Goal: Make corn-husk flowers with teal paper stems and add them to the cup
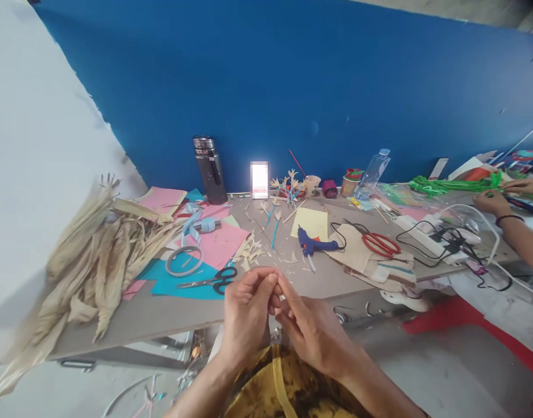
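Note:
At the table's front edge, my left hand is closed, thumb pressed against the curled fingers. My right hand meets it, its index fingertip touching the left thumb and its other fingers curled in. Whatever lies between the fingertips is hidden or too small to name. Just beyond my left hand lie black-handled scissors on blue paper. Short pale husk scraps are scattered ahead of my hands. A blue glue gun rests to the right, its nozzle toward me.
Dried corn husks cover the table's left end. A dark thermos, a lit phone and a paper cup stand at the back. Red-handled scissors and a cabled power strip lie right. A co-worker's hands handle green strands.

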`<state>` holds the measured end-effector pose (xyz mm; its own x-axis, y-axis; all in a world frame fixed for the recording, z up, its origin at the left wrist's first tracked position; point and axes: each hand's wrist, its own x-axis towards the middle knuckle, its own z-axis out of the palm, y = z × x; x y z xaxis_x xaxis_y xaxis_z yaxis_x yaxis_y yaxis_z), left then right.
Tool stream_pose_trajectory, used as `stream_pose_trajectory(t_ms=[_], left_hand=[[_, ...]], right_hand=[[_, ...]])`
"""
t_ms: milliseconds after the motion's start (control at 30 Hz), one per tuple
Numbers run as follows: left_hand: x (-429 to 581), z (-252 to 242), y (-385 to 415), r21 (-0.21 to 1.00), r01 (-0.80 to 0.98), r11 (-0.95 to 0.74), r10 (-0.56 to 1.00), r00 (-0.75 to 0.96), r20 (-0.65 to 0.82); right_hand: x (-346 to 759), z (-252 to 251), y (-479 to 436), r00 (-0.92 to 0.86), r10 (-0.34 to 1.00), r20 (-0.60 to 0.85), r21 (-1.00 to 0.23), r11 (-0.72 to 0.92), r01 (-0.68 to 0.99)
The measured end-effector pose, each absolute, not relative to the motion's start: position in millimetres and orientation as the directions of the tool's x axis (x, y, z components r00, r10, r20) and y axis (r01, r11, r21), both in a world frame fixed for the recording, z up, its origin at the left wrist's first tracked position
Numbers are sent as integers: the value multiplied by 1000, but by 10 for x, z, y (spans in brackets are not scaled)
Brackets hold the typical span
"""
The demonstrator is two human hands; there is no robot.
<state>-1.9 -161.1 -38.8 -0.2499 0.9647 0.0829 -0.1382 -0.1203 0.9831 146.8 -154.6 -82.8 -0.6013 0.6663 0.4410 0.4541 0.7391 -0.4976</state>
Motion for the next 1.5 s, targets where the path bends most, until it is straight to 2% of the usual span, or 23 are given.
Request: stream_pose_trajectory(t_ms=[100,200,267,333,433,533,600,667,733,833,933,1067,1200,1267,1333,1400,1500], left_hand=[[-30,-384,-1662,982,-93,-166,961,-237,140],[-109,-364,-1721,967,115,-227,954,-174,244],[-173,-350,-1753,896,345,-278,931,-131,340],[-215,-347,-1776,807,496,-322,911,-70,406],[-224,-368,-1771,702,602,-380,874,-14,485],[-241,-385,-1693,661,648,-377,828,-84,555],[-307,-376,-1613,775,554,-304,845,-219,488],[-414,-363,-1545,933,297,-204,896,-326,300],[-519,-371,-1513,992,6,-130,950,-285,126],[-580,-426,-1536,973,-230,-24,993,-119,-4],[-508,-478,-1576,922,-385,36,998,-32,-52],[-358,-475,-1577,886,-463,35,999,15,-32],[-301,-436,-1593,980,-179,-82,994,-93,66],[-307,-424,-1623,993,-9,-117,985,-128,115],[-331,-421,-1653,974,154,-164,975,-126,184],[-370,-420,-1669,902,353,-247,954,-75,290],[-435,-402,-1665,703,577,-416,900,147,411]], right_hand=[[1498,-813,-1596,-591,685,427,-587,707,395],[1544,-776,-1593,-616,666,422,-547,729,413],[1582,-740,-1579,-641,645,416,-502,750,429],[1617,-700,-1571,-656,631,414,-478,764,433],[1652,-645,-1574,-663,616,425,-452,779,434],[1666,-609,-1589,-653,630,421,-472,767,436],[1676,-587,-1605,-641,640,423,-563,740,367],[1691,-569,-1617,-627,656,421,-695,677,242],[1707,-565,-1613,-612,691,385,-820,560,116],[1715,-608,-1560,-581,744,331,-927,371,-53],[1698,-682,-1475,-562,769,307,-952,245,-185],[1664,-745,-1391,-588,771,245,-964,130,-231],[1632,-739,-1349,-623,745,239,-971,185,-151],[1608,-716,-1336,-625,729,279,-945,325,-42],[1586,-681,-1325,-623,703,343,-863,497,85],[1577,-633,-1313,-627,674,390,-765,616,187],[1595,-541,-1294,-651,651,390,-671,685,283]])
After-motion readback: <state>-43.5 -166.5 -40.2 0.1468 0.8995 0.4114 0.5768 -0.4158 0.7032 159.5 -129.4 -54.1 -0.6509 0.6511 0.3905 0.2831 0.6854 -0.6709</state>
